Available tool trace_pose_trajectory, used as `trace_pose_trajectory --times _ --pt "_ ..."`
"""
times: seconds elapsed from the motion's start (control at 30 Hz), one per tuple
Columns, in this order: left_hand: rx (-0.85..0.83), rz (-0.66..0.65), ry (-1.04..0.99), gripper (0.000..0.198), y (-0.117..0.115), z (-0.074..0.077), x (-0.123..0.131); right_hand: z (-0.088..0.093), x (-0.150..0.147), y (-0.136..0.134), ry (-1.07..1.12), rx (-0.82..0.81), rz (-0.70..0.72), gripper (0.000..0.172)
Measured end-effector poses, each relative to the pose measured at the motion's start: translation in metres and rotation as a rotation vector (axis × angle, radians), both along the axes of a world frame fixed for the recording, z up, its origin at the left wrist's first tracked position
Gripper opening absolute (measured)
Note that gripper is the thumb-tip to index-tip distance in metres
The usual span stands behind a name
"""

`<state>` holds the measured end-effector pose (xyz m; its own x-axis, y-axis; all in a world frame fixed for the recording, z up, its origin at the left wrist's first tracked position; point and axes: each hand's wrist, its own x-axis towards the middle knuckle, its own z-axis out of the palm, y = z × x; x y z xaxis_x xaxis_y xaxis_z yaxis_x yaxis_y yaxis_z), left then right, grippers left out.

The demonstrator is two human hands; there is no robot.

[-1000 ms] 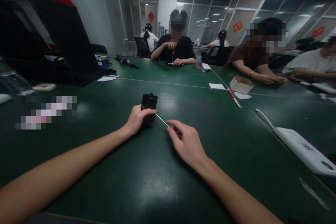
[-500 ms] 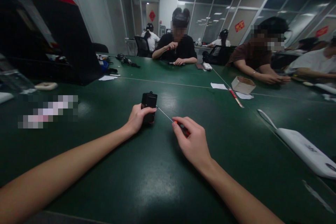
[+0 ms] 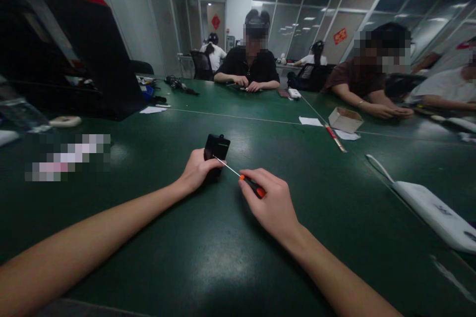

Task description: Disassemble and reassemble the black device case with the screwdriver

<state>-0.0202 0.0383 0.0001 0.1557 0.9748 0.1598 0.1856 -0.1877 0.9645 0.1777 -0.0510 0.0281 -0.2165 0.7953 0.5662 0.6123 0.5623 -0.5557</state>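
Note:
My left hand (image 3: 196,170) is closed around a small black box-like device (image 3: 217,147) with a little tab on its top edge, held upright and slightly tilted over the green table. My thumb lies across its front. Between the thumb and fingers of my right hand (image 3: 270,199) is a screwdriver (image 3: 253,186) with a black and orange handle. Its thin metal shaft points up and left, and the tip meets the face of the device near my left thumb. Whether a screw sits under the tip is too small to tell.
On the green table (image 3: 208,252) lie a white power bank-like block (image 3: 435,213) with a strap at right, an open cardboard box (image 3: 345,120), paper (image 3: 311,121) and a red stick (image 3: 335,138). A large black panel (image 3: 92,59) stands left. Co-workers sit across and at right.
The black device has tilted and shifted slightly right. My right hand has moved the screwdriver a little left, its tip now on the device's face. The co-worker opposite has lowered a hand.

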Motion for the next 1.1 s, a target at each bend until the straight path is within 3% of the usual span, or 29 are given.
trace_pose_trajectory --times 0.53,1.1 --pt "0.03 0.02 0.03 0.028 -0.0034 0.0057 0.0024 -0.0011 0.0 -0.0014 -0.019 0.021 -0.021 0.017" --pt "0.116 0.084 0.224 0.034 -0.0042 0.0067 0.0044 -0.0045 0.0015 -0.0017 -0.036 0.028 -0.025 0.017"
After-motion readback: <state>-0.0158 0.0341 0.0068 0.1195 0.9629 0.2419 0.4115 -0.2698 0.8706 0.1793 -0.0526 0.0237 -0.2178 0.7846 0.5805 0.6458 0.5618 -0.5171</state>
